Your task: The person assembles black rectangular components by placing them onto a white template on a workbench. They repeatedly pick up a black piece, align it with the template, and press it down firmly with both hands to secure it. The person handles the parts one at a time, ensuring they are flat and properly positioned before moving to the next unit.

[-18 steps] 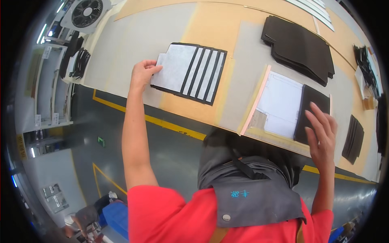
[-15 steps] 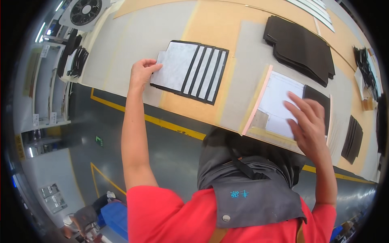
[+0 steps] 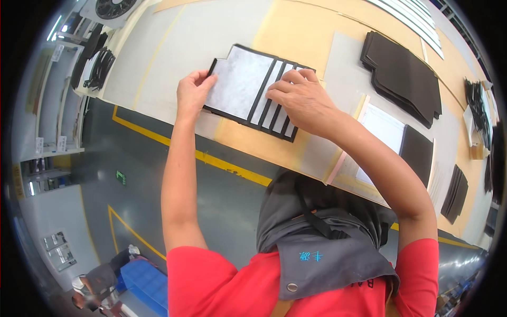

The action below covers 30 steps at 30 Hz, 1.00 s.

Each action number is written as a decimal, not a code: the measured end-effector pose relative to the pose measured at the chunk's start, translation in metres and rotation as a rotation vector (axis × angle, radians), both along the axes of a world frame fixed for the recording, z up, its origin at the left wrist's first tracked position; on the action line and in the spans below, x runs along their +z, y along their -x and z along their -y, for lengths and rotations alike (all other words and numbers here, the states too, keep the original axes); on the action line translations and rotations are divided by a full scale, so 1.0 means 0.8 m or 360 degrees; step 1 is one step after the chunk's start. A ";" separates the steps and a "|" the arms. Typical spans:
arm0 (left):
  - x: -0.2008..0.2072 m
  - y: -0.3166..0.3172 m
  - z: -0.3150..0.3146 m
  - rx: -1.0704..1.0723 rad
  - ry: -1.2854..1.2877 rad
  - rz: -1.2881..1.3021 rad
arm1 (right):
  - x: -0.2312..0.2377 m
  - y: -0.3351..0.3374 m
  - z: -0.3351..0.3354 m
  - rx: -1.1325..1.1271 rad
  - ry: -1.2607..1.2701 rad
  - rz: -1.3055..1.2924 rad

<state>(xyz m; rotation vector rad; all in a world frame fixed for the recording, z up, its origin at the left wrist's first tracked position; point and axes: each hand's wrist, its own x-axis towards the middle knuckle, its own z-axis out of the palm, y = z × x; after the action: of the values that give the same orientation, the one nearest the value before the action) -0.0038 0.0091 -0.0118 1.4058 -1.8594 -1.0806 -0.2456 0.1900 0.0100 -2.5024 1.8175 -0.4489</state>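
Panel (image 3: 237, 82): white face, black border, black strips (image 3: 261, 92) across its right-hand part, stepped notch at upper left. Lies on the table (image 3: 185, 45) near the front edge, between the two forearms.

Handling, my read: light, thin sheet, looks like fabric or foam on a backing. Should hold its outline flat but probably sags if lifted from one corner. Don't expect it to break; creasing or skewed strips more likely. White face looks matt, so slip should be low. Best hold: black border, opposite edges, thumbs on top, fingers under. Stay off the middle of the white face and don't drag by a strip, bonding can't be judged from here.

Grip: left hand (image 3: 194, 95) pinches the left edge just below the notch, thumb on the white face. Right hand (image 3: 305, 104) is over the strips, fingers bent down, fingertips at the striped part; can't tell if it pinches a strip or only presses, the hand hides it.

Outward: right of the panel, a pale wooden rail (image 3: 336, 168), then a white sheet (image 3: 381, 127) with a black piece (image 3: 418, 153) beside it, partly behind the right forearm. Farther back, big black stack (image 3: 405, 76); far right, small dark stack (image 3: 455, 193)
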 end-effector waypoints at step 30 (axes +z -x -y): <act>0.282 0.135 -0.209 -0.1562 0.2137 -0.0200 | 0.119 0.095 -0.180 0.0218 -0.0511 0.3139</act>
<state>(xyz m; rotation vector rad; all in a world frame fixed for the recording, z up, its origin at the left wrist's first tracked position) -0.1116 0.1762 0.2134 -0.3617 -2.3657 -0.0246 -0.3217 0.3338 0.1049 -0.7988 0.6483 -1.5336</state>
